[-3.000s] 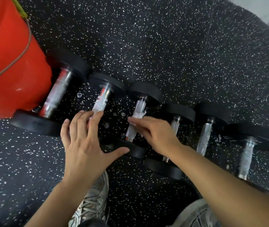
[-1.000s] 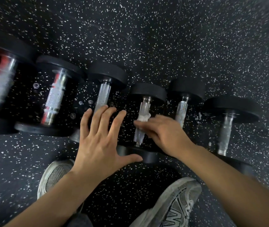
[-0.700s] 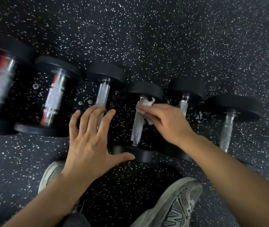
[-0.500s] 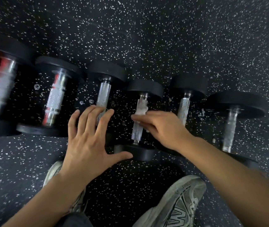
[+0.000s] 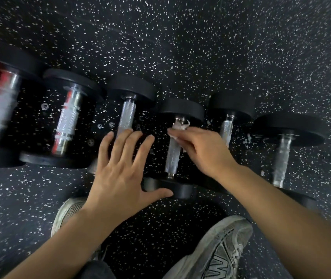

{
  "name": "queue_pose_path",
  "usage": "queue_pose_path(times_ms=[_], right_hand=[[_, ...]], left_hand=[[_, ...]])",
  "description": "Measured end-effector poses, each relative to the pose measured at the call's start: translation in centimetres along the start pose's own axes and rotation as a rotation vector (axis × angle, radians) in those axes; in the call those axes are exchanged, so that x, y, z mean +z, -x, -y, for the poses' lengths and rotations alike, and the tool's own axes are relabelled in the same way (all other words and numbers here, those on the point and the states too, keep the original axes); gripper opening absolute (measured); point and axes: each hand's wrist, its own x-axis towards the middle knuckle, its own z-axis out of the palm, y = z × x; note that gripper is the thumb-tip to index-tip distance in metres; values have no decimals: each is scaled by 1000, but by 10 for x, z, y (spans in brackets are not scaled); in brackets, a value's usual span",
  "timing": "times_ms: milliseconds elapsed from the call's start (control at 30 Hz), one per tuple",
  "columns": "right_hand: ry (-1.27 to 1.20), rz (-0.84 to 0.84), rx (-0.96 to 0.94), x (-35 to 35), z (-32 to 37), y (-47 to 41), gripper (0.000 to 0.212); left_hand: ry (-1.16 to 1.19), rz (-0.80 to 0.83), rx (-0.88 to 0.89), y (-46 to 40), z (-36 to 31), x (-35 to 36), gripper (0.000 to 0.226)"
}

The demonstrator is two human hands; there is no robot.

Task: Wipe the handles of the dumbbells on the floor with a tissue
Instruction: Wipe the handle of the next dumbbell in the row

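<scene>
Speckled black rubber floor point(image 5: 200, 57) bears six black-ended, steel-handled dumbbells point(image 5: 173, 152); right hand point(image 5: 202, 152) pinches crumpled white tissue point(image 5: 178, 126) around the fourth's handle, left hand point(image 5: 120, 174) splayed wide.

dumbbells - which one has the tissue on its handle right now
The fourth dumbbell from the left: the right hand presses the tissue against its handle's far end.

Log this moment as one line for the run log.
right hand: tissue at top of fourth handle | left hand: flat, open on third dumbbell | six dumbbells in view
</scene>
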Motion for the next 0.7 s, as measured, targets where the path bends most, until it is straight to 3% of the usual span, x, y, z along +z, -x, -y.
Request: queue_pose_path(times_ms=[67, 167, 233, 433, 567, 700], right_hand=[[10, 72, -63, -1, 0, 11, 36], [59, 363, -148, -9, 5, 25, 38], [105, 457, -190, -11, 7, 27, 39], [7, -84, -12, -14, -6, -6, 34], [24, -8, -31, -4, -1, 1, 37], [61, 258, -134, -6, 6, 22, 42]], left_hand=[[-6, 18, 23, -1, -6, -1, 118], [3, 28, 35, -1, -9, 1, 118], [17, 29, 26, 0, -9, 1, 117], [18, 22, 12, -1, -10, 0, 116], [32, 11, 5, -1, -8, 1, 117], [46, 5, -16, 0, -7, 3, 120]])
